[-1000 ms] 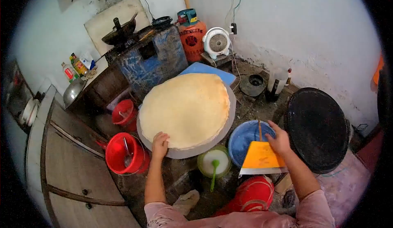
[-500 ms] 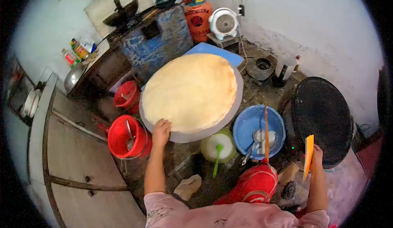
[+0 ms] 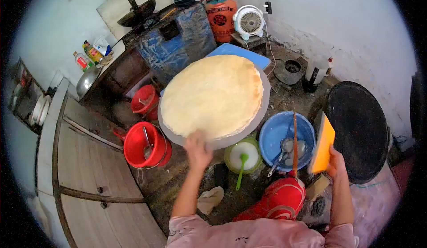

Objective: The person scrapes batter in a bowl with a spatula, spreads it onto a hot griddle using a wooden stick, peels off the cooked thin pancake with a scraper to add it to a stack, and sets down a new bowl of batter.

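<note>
The flatbread [image 3: 211, 96] lies on the tray [image 3: 266, 95], just beyond your left hand [image 3: 198, 152] — blurred at its near edge, so you can't tell whether those fingers are apart or together. Your right hand [image 3: 338, 162], nearer the griddle [image 3: 360, 132], has its fingers clamped on the scraper [image 3: 324, 145].

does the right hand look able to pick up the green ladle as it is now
Probably not as things stand: the right hand is holding the orange scraper, and the blue basin stands between it and the green ladle.
</note>
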`<control>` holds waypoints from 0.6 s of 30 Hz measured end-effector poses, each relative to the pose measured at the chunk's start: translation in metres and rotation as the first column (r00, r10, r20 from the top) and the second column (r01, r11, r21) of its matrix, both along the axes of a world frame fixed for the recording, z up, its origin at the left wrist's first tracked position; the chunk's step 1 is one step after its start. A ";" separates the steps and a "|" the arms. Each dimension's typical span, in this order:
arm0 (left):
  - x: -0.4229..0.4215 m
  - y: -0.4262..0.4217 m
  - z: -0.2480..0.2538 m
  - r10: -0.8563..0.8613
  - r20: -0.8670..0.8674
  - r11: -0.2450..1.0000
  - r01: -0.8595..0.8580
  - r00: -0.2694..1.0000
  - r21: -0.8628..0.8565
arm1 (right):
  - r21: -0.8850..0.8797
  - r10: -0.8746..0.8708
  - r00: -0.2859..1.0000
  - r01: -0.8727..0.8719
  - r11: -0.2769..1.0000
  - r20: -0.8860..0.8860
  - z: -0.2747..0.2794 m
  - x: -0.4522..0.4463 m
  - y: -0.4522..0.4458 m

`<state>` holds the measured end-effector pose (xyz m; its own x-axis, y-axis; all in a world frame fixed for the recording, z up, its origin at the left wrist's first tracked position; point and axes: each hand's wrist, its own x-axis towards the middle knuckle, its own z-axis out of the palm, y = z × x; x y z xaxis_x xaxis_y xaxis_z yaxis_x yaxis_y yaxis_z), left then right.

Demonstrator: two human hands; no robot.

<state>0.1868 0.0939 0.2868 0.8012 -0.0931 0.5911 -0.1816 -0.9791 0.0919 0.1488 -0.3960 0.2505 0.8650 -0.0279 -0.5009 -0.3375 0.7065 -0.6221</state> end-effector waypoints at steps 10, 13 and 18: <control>0.023 -0.180 0.021 -0.608 -0.004 -0.432 -0.335 0.794 -0.838 | -0.315 0.294 0.898 -0.190 0.930 0.327 0.049 0.071 0.160; 0.103 -0.162 -0.023 -0.428 0.014 -0.549 -0.248 0.904 -0.798 | -0.550 0.347 0.895 -0.146 0.822 0.281 0.019 0.064 0.140; 0.219 -0.121 -0.049 -0.265 -0.046 -0.826 -0.251 0.963 -0.505 | -0.784 0.293 0.951 -0.254 0.566 -0.097 -0.101 0.031 0.065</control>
<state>0.4057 -0.0266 0.2380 0.8517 0.1588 -0.4994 0.0801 0.9023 0.4235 0.1803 -0.3310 0.1493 0.9175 -0.1481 -0.3691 -0.3919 -0.1783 -0.9026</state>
